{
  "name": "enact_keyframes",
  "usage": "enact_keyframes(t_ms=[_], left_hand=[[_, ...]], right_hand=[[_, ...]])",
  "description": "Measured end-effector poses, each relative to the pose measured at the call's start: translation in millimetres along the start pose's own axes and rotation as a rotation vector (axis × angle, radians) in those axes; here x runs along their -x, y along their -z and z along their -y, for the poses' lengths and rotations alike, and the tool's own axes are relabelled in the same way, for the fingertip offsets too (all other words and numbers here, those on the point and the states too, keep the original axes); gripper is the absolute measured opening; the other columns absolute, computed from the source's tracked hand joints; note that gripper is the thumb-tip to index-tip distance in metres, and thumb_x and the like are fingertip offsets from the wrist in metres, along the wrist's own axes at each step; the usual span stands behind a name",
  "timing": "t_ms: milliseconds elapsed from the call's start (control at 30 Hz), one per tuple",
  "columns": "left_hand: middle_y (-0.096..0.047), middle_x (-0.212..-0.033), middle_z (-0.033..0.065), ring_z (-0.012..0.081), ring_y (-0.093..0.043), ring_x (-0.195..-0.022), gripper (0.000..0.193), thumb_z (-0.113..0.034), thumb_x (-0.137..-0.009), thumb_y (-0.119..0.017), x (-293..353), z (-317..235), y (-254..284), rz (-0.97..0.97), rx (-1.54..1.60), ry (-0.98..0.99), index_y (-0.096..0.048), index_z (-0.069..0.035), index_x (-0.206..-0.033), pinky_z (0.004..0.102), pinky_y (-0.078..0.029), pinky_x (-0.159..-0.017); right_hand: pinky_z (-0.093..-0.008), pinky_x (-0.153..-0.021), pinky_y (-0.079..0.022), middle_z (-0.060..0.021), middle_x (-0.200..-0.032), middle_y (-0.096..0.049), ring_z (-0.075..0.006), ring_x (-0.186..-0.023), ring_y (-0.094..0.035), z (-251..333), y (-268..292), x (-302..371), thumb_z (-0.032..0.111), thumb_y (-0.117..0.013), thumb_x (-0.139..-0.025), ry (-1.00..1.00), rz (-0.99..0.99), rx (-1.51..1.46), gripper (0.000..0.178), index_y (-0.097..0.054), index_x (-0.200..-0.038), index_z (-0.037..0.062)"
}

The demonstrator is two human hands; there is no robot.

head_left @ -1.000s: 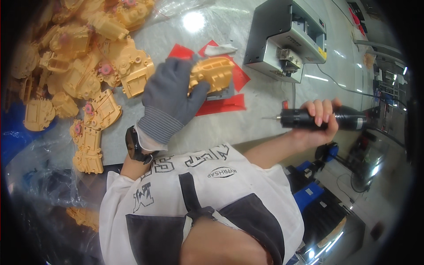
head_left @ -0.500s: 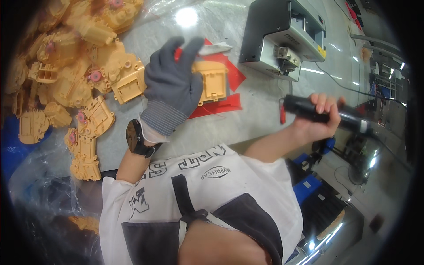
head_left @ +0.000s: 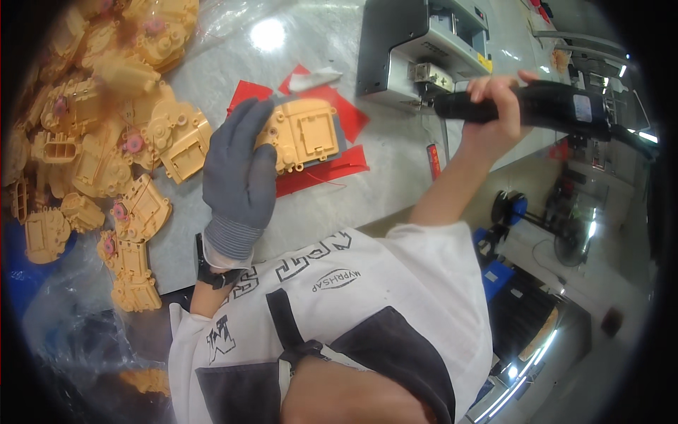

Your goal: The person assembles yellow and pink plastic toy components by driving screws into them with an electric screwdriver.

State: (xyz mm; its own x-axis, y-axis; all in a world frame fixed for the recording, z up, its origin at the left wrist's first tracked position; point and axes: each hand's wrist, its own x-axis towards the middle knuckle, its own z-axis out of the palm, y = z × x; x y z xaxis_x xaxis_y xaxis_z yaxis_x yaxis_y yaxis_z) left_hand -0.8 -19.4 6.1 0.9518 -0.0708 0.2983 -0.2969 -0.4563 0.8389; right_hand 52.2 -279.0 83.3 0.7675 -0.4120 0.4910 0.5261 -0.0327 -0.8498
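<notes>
My gloved left hand [head_left: 240,169] lies against the left end of a yellow plastic housing [head_left: 314,134], its fingers together and the thumb on the near side, gripping that end. The housing rests on a grey block [head_left: 346,131] over red sheets [head_left: 357,161]. In my bare right hand [head_left: 498,106] is a black electric screwdriver [head_left: 558,106], held nearly level with its cord running off to the right. Its left tip is close to the metal outlet of a grey-and-black screw feeder [head_left: 395,56]; whether they touch I cannot tell.
Yellow housings [head_left: 92,127] are heaped at the left, some bearing pink round parts. A crumpled white scrap [head_left: 314,79] lies beyond the held housing. A small red tube [head_left: 433,162] lies near the table's right edge. Clear plastic film [head_left: 70,332] hangs at the lower left.
My left hand has drawn back from over the housing to its left end. The right hand has raised the screwdriver toward the screw feeder. The whole view has shifted slightly.
</notes>
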Motion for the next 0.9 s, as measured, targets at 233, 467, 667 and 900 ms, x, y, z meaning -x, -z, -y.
enact_keyframes(t_ms=[233, 467, 667, 900], left_hand=[[-0.056, -0.11, 0.0183, 0.0323, -0.057, -0.092, 0.033, -0.012, -0.083, -0.049, 0, 13, -4, 0.059, 0.064, 0.006, -0.056, -0.004, -0.114, 0.0361, -0.045, -0.082], [-0.056, -0.109, 0.0183, 0.0327, -0.057, -0.091, 0.034, -0.012, -0.084, -0.049, 1, 20, 2, 0.115, 0.073, 0.015, -0.053, -0.005, -0.116, 0.0366, -0.047, -0.079], [-0.056, -0.111, 0.019, 0.0338, -0.058, -0.09, 0.033, -0.011, -0.083, -0.049, 0, 18, 3, 0.118, 0.079, -0.019, -0.053, -0.005, -0.115, 0.0372, -0.048, -0.077], [-0.056, -0.11, 0.0204, 0.0342, -0.059, -0.088, 0.034, -0.009, -0.082, -0.05, 1, 20, 1, 0.085, 0.083, -0.06, -0.052, -0.003, -0.116, 0.0371, -0.049, -0.075]], right_hand=[[-0.0349, -0.056, -0.043, -0.0063, -0.061, -0.045, -0.018, -0.049, -0.046, 35, -22, 51, 0.001, -0.05, -0.072, 0.0, 0.303, -0.27, 0.048, -0.033, -0.117, 0.0049], [-0.0327, -0.049, -0.043, -0.0073, -0.061, -0.049, -0.0188, -0.048, -0.048, 27, -60, 79, -0.006, -0.053, -0.07, 0.001, 0.464, -0.346, 0.051, -0.032, -0.115, 0.0063], [-0.0335, -0.053, -0.043, -0.0078, -0.063, -0.049, -0.0183, -0.049, -0.048, 22, -69, 81, -0.004, -0.054, -0.072, -0.005, 0.6, -0.239, 0.046, -0.033, -0.112, 0.0062], [-0.0355, -0.058, -0.044, -0.0085, -0.065, -0.049, -0.0186, -0.051, -0.049, 20, -75, 81, -0.003, -0.054, -0.073, -0.092, 0.66, -0.17, 0.046, -0.033, -0.113, 0.0071]])
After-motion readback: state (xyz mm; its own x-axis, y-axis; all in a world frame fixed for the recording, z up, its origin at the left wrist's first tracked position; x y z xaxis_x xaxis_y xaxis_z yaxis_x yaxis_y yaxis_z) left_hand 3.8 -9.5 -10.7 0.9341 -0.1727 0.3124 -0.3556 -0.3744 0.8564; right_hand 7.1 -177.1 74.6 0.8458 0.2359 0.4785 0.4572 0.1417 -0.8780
